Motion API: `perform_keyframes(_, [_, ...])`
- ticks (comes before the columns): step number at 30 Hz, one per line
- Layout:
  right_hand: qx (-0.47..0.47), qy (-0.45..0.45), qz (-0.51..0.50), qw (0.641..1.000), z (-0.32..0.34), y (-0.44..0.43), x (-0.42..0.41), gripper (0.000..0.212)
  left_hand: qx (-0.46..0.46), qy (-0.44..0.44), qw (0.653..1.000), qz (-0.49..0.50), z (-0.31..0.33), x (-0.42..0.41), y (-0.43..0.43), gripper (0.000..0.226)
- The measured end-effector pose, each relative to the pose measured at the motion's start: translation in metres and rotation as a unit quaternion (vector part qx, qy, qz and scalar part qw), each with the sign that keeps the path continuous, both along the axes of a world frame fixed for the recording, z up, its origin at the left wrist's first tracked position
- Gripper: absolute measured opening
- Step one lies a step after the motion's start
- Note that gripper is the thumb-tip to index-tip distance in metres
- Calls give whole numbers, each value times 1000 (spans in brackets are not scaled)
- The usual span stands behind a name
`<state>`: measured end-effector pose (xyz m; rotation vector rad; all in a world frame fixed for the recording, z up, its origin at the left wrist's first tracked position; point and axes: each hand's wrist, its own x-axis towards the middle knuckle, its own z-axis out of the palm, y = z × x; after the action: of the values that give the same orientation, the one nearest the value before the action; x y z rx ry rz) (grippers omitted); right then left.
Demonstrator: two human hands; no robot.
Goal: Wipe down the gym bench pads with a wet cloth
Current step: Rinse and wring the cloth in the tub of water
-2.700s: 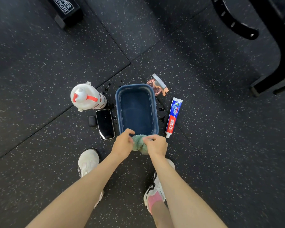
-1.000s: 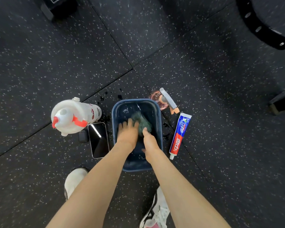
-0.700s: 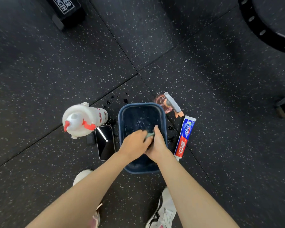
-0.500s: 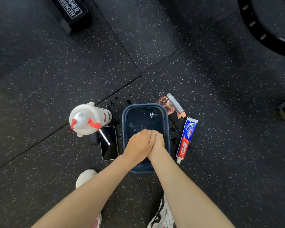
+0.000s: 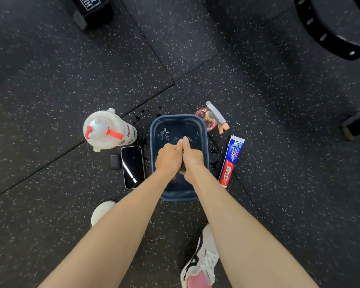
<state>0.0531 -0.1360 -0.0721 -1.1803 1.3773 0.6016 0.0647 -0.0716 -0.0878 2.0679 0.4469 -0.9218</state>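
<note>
Cloth (image 5: 182, 169) — mere sliver, seemingly, between hands (image 5: 168, 157)

The speckled floor (image 5: 258, 121) sits dim under soft, even light; a white glare streak crosses the phone (image 5: 132, 167) and glints dot the blue basin (image 5: 178, 195)'s water. Floor seams bow outward, and the corners smear with blur.

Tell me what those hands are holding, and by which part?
The left hand and right hand squeeze a bunched cloth between them, above the basin.
</note>
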Motion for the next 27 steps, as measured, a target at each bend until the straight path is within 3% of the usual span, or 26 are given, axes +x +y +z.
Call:
perform_keyframes(5, [37, -41, 25, 998, 16, -3, -9, 39, 35, 40, 999, 2, -7, 18, 13, 50])
perform_keyframes(8, [-12, -69, 75, 995, 17, -1, -25, 37, 45, 30, 998, -38, -2, 23, 24, 53])
perform_keyframes(12, [-71, -41, 167, 983, 14, -3, -49, 36, 50, -6, 997, -66, 9, 19, 32, 57])
perform_keyframes(17, [-193, 8, 339, 920, 12, 2, -63, 65, 23, -51, 998, -13, 12, 21, 27, 54])
perform_keyframes(20, [-220, 37, 412, 883, 8, 6, -73, 60, -49, -16, 999, 10, 8, 23, 23, 42])
perform_keyframes(21, [-211, 34, 439, 873, 7, 8, -76, 52, -56, 5, 998, -26, 6, 22, 21, 24])
perform_keyframes(22, [-207, 33, 459, 863, 7, 10, -78, 45, -45, 9, 996, -72, 2, 21, 20, 21])
perform_keyframes(24, [-211, 40, 445, 869, 4, 8, -75, 38, 19, -19, 987, -157, -9, 18, 18, 59])
perform_keyframes(27, [-177, 33, 405, 896, -7, 1, -64, 42, 63, -4, 943, -328, -29, 12, 16, 66])
